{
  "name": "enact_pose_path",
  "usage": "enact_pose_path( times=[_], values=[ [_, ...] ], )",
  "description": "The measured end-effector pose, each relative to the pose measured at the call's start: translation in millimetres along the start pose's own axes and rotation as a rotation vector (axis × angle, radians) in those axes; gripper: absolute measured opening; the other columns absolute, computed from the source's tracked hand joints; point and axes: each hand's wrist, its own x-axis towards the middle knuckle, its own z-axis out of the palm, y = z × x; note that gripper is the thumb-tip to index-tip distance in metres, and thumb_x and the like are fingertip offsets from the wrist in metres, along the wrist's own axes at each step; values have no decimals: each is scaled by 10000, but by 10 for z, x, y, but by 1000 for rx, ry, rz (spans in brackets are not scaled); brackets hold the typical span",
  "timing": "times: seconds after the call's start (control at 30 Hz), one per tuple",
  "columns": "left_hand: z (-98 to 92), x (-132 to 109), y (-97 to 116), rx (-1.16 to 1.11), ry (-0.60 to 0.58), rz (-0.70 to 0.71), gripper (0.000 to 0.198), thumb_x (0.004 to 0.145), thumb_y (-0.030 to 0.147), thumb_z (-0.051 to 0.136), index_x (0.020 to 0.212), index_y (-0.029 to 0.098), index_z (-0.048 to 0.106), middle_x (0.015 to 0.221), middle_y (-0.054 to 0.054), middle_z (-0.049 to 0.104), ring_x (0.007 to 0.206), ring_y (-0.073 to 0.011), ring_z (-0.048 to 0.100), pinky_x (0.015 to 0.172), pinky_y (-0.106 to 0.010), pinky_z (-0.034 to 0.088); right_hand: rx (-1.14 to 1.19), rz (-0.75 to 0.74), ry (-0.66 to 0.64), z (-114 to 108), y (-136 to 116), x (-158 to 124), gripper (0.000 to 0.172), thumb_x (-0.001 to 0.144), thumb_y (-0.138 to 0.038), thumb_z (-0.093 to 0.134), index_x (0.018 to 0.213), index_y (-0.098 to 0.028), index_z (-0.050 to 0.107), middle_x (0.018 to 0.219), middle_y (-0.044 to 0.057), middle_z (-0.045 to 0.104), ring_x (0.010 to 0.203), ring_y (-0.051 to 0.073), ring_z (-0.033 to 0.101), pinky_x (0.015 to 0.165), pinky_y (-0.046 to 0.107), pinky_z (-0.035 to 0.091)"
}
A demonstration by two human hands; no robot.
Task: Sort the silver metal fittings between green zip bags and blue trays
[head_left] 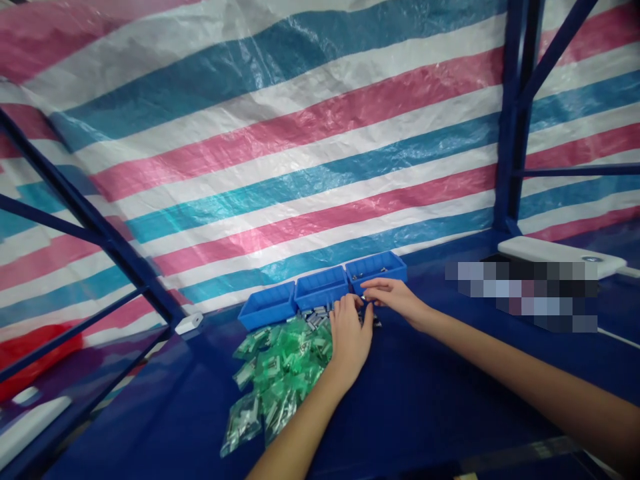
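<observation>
Where metal pieces (315,320) lie, the left hand (349,333) is half-curled.

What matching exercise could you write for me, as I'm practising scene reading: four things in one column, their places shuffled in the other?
Column one
1. Plastic packets
2. Blue bins
3. Right hand
4. Striped sheet

Column two
A. In front of the rightmost bin
B. Behind the table
C. Piled left of the left hand
D. Three in a row

Pairs: 1-C, 2-D, 3-A, 4-B
</observation>
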Motion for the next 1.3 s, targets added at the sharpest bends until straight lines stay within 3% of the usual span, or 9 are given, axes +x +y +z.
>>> enact_pose_path(
  times=[0.2, 0.53, 0.93, 1.3],
  values=[
    [-36, 5, 14, 11, 23, 19, 201, 935, 320, 313, 878, 205, 467, 907, -29, 532, 898, -205, 455, 815, -372, 337, 121, 95, -73, 48, -52, -80, 196, 692, -212, 663, 884, -194, 696, 848, 35, 686, 783, 120, 608, 663, 206, 462],
    [-45, 23, 6, -55, 146, 40, 179, 937, 314, 325, 936, 210, 471, 913, -17, 539, 896, -187, 455, 823, -352, 328, 345, 218, -133, 34, -82, -98, 152, 735, -193, 643, 879, -211, 686, 853, 25, 674, 797, 110, 597, 637, 187, 450],
    [-74, 35, 0, -157, 239, 13, 197, 937, 269, 313, 964, 218, 501, 970, -27, 537, 936, -185, 468, 852, -353, 343, 312, 236, -247, 55, -86, -135, 265, 752, -199, 658, 1015, -234, 655, 866, 17, 666, 768, 91, 589, 637, 178, 443],
    [-103, 53, 40, -291, 270, 11, 192, 919, 291, 362, 915, 198, 531, 939, -38, 544, 922, -176, 495, 867, -338, 377, 314, 214, -199, 49, -118, -143, 304, 699, -221, 677, 1001, -238, 655, 895, 29, 664, 729, 114, 580, 606, 207, 447]
  ],
)
